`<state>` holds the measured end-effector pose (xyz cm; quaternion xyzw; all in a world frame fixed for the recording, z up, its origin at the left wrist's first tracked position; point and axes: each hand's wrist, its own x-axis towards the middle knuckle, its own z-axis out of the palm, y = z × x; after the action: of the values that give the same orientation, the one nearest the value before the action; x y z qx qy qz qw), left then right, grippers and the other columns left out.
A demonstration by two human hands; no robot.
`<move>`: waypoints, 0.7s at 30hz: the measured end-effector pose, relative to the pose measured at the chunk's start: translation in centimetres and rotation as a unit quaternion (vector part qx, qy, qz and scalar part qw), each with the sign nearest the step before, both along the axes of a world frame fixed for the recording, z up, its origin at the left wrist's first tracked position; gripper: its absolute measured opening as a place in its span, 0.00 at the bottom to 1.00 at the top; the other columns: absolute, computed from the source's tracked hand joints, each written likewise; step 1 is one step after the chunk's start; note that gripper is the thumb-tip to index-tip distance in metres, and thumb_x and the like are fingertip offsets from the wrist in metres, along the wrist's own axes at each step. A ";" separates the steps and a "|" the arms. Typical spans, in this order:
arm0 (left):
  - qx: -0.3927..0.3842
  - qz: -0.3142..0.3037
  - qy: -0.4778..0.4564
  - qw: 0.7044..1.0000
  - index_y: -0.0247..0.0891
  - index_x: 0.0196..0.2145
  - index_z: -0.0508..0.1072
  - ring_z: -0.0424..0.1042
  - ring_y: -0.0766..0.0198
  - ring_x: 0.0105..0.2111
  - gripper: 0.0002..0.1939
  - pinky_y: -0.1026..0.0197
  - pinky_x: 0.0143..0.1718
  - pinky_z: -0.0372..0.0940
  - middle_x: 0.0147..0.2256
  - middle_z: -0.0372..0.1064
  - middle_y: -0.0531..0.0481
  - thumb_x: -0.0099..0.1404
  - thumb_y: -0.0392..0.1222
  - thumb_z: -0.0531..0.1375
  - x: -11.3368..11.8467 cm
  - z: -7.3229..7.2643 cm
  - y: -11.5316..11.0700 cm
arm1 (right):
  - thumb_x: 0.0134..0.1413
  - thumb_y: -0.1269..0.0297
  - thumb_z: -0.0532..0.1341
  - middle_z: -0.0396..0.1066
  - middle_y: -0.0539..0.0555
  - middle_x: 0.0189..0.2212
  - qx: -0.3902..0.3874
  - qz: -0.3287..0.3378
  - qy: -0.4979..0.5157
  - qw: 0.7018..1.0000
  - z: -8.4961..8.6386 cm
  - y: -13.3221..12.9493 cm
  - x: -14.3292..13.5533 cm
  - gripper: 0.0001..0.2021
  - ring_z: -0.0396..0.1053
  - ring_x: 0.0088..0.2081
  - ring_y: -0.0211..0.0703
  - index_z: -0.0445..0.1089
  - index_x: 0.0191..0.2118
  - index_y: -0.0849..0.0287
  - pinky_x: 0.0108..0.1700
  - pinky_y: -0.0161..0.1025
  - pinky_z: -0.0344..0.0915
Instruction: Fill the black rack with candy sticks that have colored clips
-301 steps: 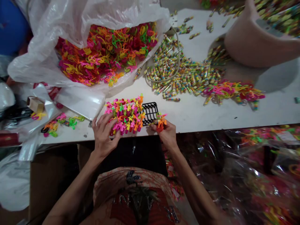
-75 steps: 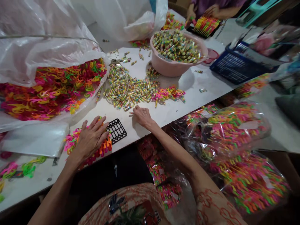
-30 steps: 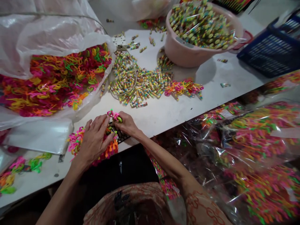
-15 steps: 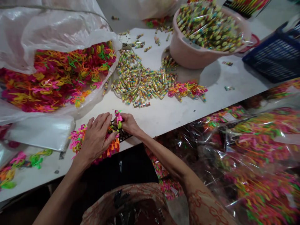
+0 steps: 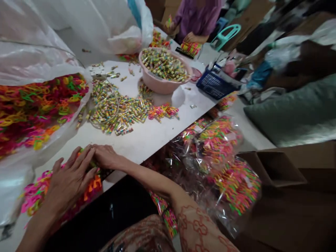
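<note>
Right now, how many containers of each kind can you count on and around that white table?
Pink basin of wrapped candies: 1
Blue basket: 1
Big white plastic sacks: 2, one holding loose neon toys, one behind it
Clear bags of neon toys beside the table: at least 2, overlapping, hard to separate
Cardboard box: 1
Total: at least 7

A long white table (image 5: 147, 136) carries a big clear bag of bright plastic loops (image 5: 31, 108), a scattered heap of small wrapped candy tubes (image 5: 115, 110), a pink basin (image 5: 164, 75) full of them, and a blue basket (image 5: 214, 84) at the far end.
</note>
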<state>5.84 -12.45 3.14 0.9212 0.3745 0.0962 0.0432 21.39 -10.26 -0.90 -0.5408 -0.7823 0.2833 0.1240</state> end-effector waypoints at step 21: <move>0.068 0.009 -0.029 0.997 0.47 0.65 0.56 0.59 0.43 0.62 0.26 0.28 0.61 0.42 0.62 0.62 0.39 0.71 0.43 0.46 0.4 0.4 -0.7 | 0.62 0.65 0.54 0.71 0.69 0.47 -0.032 -0.471 -0.170 0.865 1.7 0.1 22.9 0.16 0.68 0.50 0.54 0.74 0.47 0.67 0.48 0.42 0.62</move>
<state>6.24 -13.17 3.50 0.9154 0.3741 0.1481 -0.0095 44.32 -10.12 0.84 -0.8884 -0.4338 0.1193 0.0907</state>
